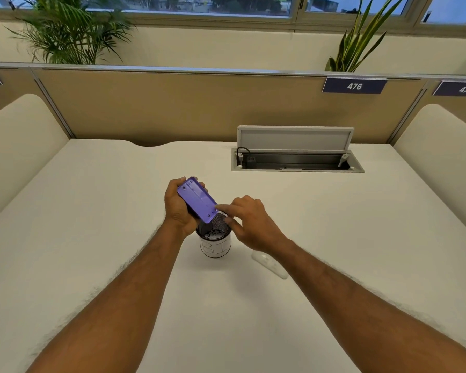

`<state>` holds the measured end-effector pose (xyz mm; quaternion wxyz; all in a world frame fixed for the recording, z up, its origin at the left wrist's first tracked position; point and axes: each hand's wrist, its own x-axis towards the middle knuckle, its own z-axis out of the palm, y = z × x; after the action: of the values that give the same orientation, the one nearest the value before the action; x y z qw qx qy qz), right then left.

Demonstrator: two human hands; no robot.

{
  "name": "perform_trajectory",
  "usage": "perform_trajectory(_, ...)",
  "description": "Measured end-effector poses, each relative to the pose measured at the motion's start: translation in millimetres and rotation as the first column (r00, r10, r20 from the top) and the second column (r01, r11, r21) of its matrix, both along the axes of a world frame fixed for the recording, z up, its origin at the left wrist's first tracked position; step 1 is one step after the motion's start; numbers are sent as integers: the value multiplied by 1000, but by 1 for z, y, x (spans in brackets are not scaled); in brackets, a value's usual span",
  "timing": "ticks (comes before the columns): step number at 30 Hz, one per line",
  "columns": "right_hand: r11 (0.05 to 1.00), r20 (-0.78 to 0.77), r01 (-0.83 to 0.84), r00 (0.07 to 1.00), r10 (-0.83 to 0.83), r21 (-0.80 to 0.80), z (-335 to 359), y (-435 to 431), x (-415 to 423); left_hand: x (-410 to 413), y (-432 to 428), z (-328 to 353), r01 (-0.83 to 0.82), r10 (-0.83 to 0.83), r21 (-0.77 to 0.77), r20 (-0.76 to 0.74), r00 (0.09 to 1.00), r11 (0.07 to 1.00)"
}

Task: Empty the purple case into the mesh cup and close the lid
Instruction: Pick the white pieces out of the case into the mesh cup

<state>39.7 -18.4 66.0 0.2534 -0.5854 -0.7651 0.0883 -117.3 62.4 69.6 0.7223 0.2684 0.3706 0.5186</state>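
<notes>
The purple case (197, 199) is a flat rectangular box, tilted with its lower end over the mouth of the mesh cup (215, 242). My left hand (178, 208) grips the case from the left and underneath. My right hand (249, 222) is beside the cup's right rim, its index finger touching the case's lower end and the other fingers curled. The black mesh cup carries a white paper label with handwriting, and small pale pieces lie inside it. I cannot tell whether the case's lid is open.
A small translucent white object (271, 263) lies on the white desk (92, 211) just right of the cup, partly under my right forearm. An open cable box (296, 157) with a raised flap sits at the back right. Padded dividers flank the desk.
</notes>
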Motion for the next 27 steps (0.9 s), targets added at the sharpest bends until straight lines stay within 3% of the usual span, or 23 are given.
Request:
perform_trajectory(7, 992, 108, -125, 986, 125, -7, 2, 1, -1, -2, -1, -4, -5, 6, 2, -49, 999, 1000)
perform_trajectory(12, 1000, 50, 12, 999, -13, 24, -2, -9, 17, -3, 0, -1, 10, -9, 11, -78, 997, 1000)
perform_trajectory(15, 990, 76, 101, 993, -94, -103, -12, -18, 31, -3, 1, 0, 17, -16, 16, -97, 995, 1000)
perform_trajectory(18, 923, 179, 202, 972, -149, -328, -30, -29, 44, -2, 1, 0, 13, -11, 20, -90, 996, 1000)
perform_trajectory(22, 833, 294, 336, 930, -220, -439, -57, -45, 57, 2, -2, 3, -4, 4, -36, -6, 1000, 999)
perform_trajectory(27, 850, 200, 342, 938, -283, -401, -70, -57, 67, 4, -9, 4, -21, 42, -111, 188, 981, 994)
